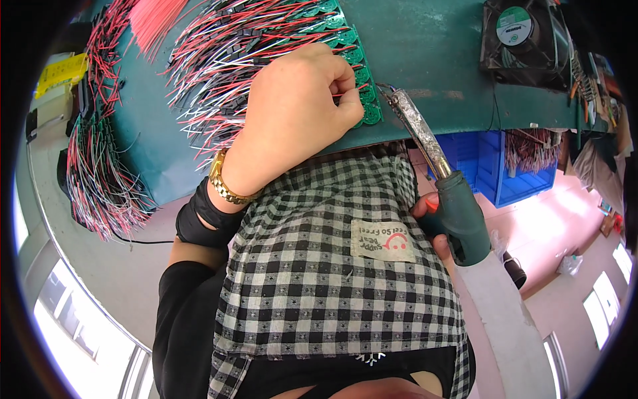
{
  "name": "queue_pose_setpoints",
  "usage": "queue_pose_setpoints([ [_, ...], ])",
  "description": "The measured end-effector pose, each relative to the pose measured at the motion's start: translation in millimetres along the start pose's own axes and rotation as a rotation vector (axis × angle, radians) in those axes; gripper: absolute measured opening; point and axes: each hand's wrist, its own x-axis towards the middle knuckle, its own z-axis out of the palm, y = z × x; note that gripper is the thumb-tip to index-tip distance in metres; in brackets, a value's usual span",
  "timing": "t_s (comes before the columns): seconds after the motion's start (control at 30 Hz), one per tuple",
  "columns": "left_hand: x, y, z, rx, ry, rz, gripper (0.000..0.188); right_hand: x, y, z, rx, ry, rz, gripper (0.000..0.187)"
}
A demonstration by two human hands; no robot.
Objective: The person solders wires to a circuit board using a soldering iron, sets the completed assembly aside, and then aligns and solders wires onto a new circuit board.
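My left hand [299,100] reaches over a panel of green circuit boards [362,73] at the table's front edge. Its fingers curl into a pinch by the boards; what lies between them is hidden. Red, white and black wires [212,80] fan out leftward from the panel, passing under my hand. On the right, my right hand [438,229] grips the dark green handle of a soldering iron [462,213], which hides most of the hand. The iron's worn metal barrel slants up and left, its tip end close to the panel's right edge.
Wire bundles [109,179] hang over the table's left end, beside bright red wires [156,23]. A black cooling fan [525,40] stands at the back right. Below the table edge is a blue crate [525,189] near more wires. My checked apron [319,266] touches the table edge.
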Motion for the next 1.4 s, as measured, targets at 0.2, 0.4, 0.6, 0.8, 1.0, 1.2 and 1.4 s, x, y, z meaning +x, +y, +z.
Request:
queue_pose_setpoints([
  [0.2,0,-1,-4,-0.052,-0.02,-0.02,0.006,-5,13,-7,-0.077,-0.045,-0.061,0.053],
  [0.4,1,1,-4,-0.035,-0.011,0.008,0.007,-7,46,-19,-0.123,-0.11,-0.173,0.051],
  [0.6,-1,-2,-5,-0.022,-0.001,0.017,0.007,-2,15,-14,-0.272,-0.121,-0.091,0.049],
  [0.8,3,-2,-3,-0.046,0.014,0.001,0.005,-1,3,-12,-0.186,-0.03,-0.013,0.055],
  [1.0,0,0,-8,-0.049,-0.028,-0.058,0.006,0,-16,-13,-0.014,-0.032,0.278,0.061],
  [1.2,-1,3,2,0.014,0.011,0.055,0.01,-4,-4,11,-0.012,0.179,-0.024,0.058],
  [1.4,-1,4,3,0.063,0.034,0.019,0.008,-5,22,3,-0.01,0.073,-0.109,0.059],
])
